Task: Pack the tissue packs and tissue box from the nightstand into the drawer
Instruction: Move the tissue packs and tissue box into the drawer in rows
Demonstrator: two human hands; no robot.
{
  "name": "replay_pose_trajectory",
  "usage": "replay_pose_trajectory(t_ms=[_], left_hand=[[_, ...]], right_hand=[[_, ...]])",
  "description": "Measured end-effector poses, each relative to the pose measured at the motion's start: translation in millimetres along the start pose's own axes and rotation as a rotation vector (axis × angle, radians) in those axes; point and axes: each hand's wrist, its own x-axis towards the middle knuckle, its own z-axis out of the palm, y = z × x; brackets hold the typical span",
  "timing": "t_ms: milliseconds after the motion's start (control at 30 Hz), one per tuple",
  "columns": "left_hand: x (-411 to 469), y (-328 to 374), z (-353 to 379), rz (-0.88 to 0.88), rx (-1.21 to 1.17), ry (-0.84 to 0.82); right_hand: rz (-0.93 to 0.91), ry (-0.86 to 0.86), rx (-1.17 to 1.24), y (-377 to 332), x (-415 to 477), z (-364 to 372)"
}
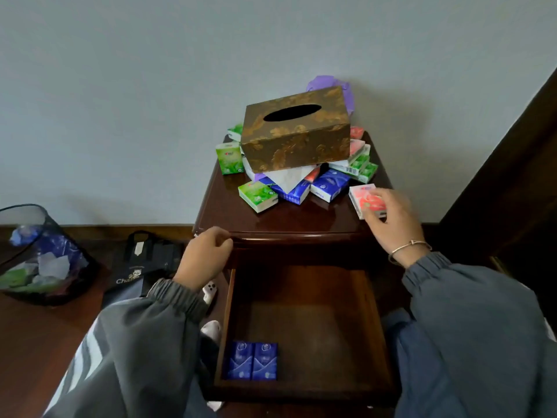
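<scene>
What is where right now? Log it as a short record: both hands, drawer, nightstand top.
right hand: pinches a pink tissue pack at the right front of the nightstand
left hand: fingers curled at the nightstand's front edge; grip unclear
drawer: open, two blue packs side by side in its near left corner
tissue box: rests on the pile of packs
pile colours: green, blue, pink

Purple item [327,82] mostly hidden behind tissue box [297,131]; bin [27,206] cut by left edge.

Tissue box [297,129] brown, gold floral pattern; tissue packs [304,179] green, blue, pink; nightstand [238,212] dark reddish-brown; sleeves [482,321] grey.
</scene>
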Motion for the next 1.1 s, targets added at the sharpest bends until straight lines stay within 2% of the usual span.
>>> replay_pose_trajectory(t_ms=[200,300,433,500,600,767,900,1000,1033,1100], left_hand=[[37,40,12,0.165,0.039,0.129],[61,47,12,0.167,-0.033,0.233],[107,41,-2,0.078,-0.136,0.376],[130,35,-9,0.035,-0.161,0.366],[159,30,-12,0.006,-0.233,0.244],[187,28,-7,-0.039,-0.498,0.054],[186,27,-5,-0.026,-0.454,0.181],[173,22,-12,-0.152,-0.574,0.339],[167,22,-14,-0.214,-0.704,0.335],[151,21,-13,-0.365,-0.903,0.208]], right_hand=[[0.068,-0.131,-0.154,22,26,29],[0.055,-0.063,-0.157,23,28,39],[0.037,0.020,-0.213,26,24,49],[0.046,0.041,-0.218,25,23,51],[0.043,0.063,-0.228,26,21,52],[0.054,0.093,-0.256,24,21,54],[0.055,0.106,-0.264,21,21,55],[0.047,0.119,-0.267,21,20,55],[0.043,0.122,-0.270,21,20,55],[0.039,0.123,-0.270,20,20,54]])
